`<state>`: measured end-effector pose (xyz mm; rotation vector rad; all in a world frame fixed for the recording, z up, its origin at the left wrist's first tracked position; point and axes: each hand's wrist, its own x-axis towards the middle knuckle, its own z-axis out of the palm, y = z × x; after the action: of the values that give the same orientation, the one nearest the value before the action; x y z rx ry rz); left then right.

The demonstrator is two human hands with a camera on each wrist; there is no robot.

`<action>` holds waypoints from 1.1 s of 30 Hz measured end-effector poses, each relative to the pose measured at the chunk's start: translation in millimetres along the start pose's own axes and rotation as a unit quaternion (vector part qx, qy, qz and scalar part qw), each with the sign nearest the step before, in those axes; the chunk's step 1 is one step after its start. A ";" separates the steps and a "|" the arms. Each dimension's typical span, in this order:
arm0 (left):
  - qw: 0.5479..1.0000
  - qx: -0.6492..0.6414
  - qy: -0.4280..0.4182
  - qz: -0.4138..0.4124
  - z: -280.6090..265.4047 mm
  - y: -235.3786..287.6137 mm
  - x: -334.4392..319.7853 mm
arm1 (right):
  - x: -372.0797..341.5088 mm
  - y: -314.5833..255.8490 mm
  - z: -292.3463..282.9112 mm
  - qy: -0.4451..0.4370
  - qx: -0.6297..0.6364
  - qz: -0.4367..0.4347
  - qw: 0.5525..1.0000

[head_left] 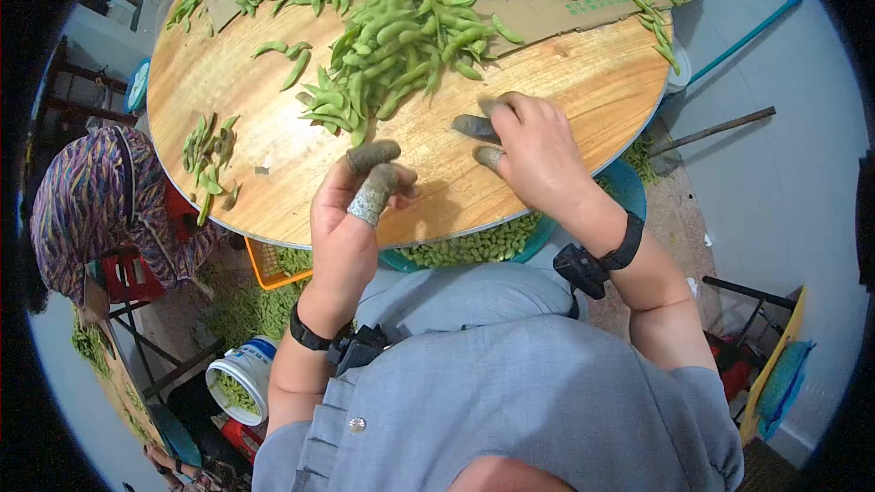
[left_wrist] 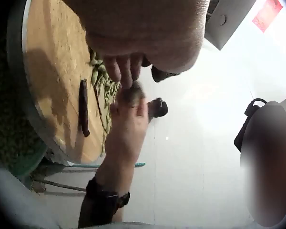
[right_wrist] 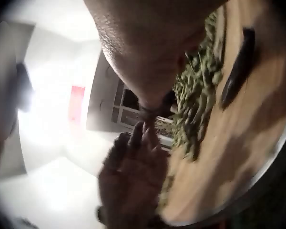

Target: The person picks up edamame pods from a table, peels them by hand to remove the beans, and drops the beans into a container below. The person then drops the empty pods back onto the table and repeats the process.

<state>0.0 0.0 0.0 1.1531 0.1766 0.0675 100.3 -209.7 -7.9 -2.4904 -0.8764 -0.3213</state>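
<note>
Though loosely curled (cots (head_left: 369,198) on some fingers), both hands (head_left: 342,214) (head_left: 540,148) released, near green pods (head_left: 392,55).

Print (head_left: 597,5) on the cardboard (head_left: 542,25) and the white bucket (head_left: 262,374) is unreadable.

Cardboard (head_left: 570,14) partly hidden under pods (head_left: 392,41)

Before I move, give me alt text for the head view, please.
The left hand and right hand, both wearing finger covers, are apart over the near side of a round wooden table, short of a heap of green pods. Below the table edge are a teal tub and an orange basket; a second person is at far left.
</note>
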 end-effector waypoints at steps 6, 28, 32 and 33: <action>0.998 0.046 0.020 -0.049 -15.1 -4.0 -6.1 | 0.6 19.0 13.6 -0.051 -0.067 -0.030 0.996; 0.800 0.503 -0.212 0.251 25.9 10.3 21.0 | 4.3 -5.6 -55.5 -0.249 0.415 0.138 0.864; 0.915 0.341 -0.211 -0.026 22.4 12.0 4.6 | -4.9 -17.7 -44.3 -0.223 0.510 0.175 0.812; 0.963 0.201 -0.156 -0.094 18.4 8.1 2.1 | -6.8 -21.8 -44.7 -0.228 0.539 0.217 0.781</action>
<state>5.6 -13.1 14.4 1.5281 0.0159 -0.3317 78.5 -221.2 35.8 -1.5540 -0.3899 0.7787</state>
